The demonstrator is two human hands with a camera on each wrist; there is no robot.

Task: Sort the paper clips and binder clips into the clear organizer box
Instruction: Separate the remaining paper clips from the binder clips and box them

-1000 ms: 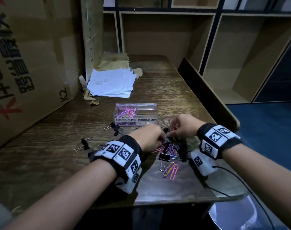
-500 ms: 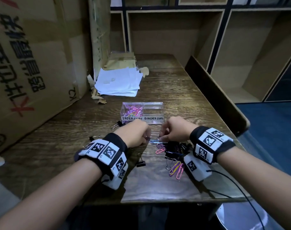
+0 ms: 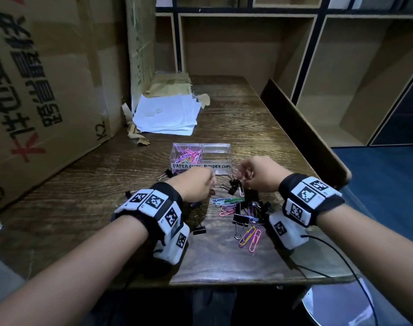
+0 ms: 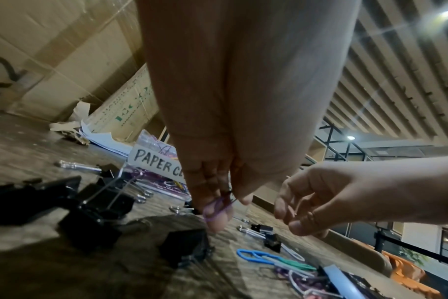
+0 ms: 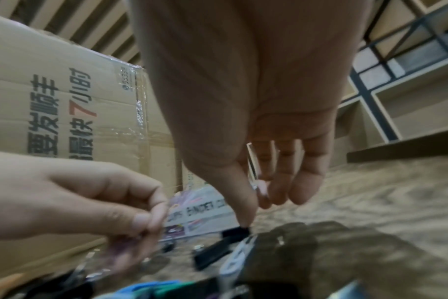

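1. left wrist view: the left hand [image 4: 218, 194] pinches a purple paper clip [image 4: 216, 206] above the table [image 3: 83, 191].
2. the right hand [image 3: 259, 175] hangs with loosely curled fingers; whether it holds anything is unclear.
3. the organizer box [image 3: 216, 149] sits just beyond both hands.

A dark, grained wooden table [image 3: 236, 118] stands against an open shelving unit of pale wood with black metal uprights [image 3: 304, 57]. Large brown cardboard cartons printed with black and red characters [image 3: 47, 85] lean along the table's left side. A loose stack of white paper sheets [image 3: 167, 116] lies at the far end, with torn cardboard scraps [image 3: 136, 135] beside it. Blue flooring [image 3: 384, 180] shows at right; a slatted ceiling with lit spot lamps [image 4: 396, 70] runs overhead.
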